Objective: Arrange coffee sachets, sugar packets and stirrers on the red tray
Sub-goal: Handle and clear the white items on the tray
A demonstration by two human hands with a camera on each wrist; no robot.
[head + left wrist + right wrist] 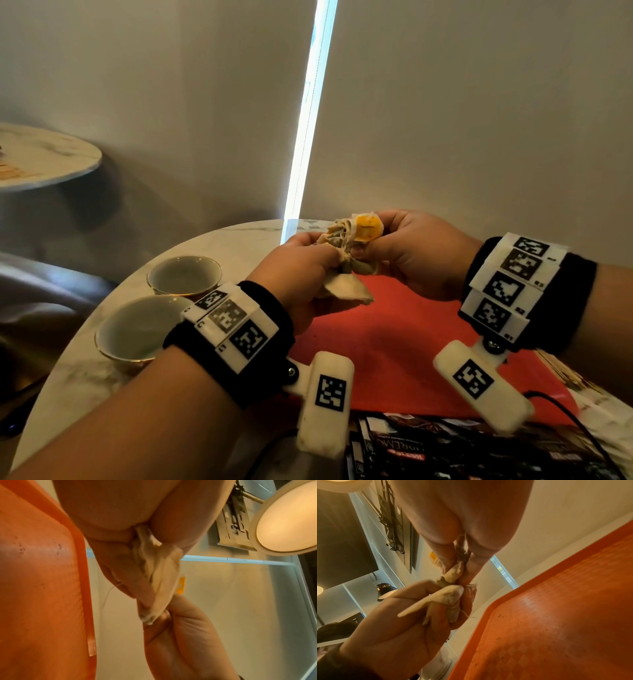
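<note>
Both hands [346, 260] pinch tea bags [346, 253]

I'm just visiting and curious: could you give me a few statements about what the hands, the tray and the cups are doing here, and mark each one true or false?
1. Both hands hold the same clump of tea bags. True: the left hand and the right hand both grip it.
2. The clump lies flat on the red tray. False: it is held up above the tray.
3. Two cups stand on the table beside the tray. True.
4. The cups are full of coffee. False: they look empty.
5. A yellow tag shows at the top of the clump. True.
</note>
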